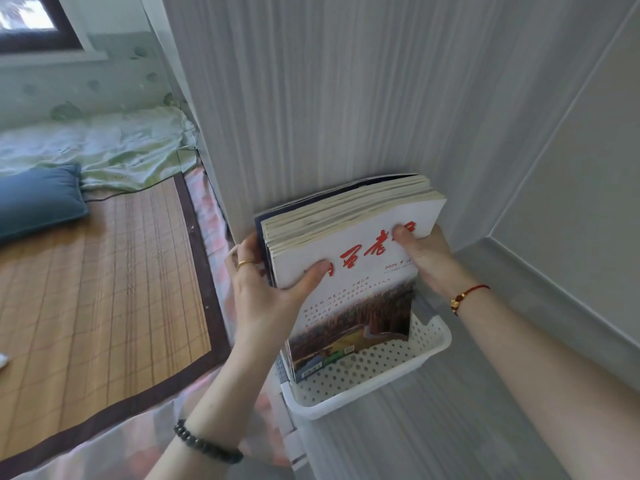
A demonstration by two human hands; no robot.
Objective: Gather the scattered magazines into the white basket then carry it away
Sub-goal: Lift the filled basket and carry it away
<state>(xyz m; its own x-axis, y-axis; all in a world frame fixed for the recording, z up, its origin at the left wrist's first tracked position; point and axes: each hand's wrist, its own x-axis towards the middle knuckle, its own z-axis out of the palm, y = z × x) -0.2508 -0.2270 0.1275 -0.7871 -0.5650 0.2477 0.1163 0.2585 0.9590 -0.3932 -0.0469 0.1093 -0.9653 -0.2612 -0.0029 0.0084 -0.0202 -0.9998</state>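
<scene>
A thick stack of magazines (pixel 349 271) stands on end with its lower edge inside the white perforated basket (pixel 381 372), which sits on the grey floor by the wall. The front cover is white with red characters above a landscape photo. My left hand (pixel 266 289) grips the stack's left edge, thumb on the cover. My right hand (pixel 426 251) holds the right edge, thumb pressed on the cover near the top. The basket's far side is hidden behind the stack.
A bed with a bamboo mat (pixel 97 282), a blue pillow (pixel 38 199) and a green leafy sheet (pixel 104 143) lies to the left. A striped grey wall (pixel 329 98) rises behind the basket, with a pale panel (pixel 571 220) to the right.
</scene>
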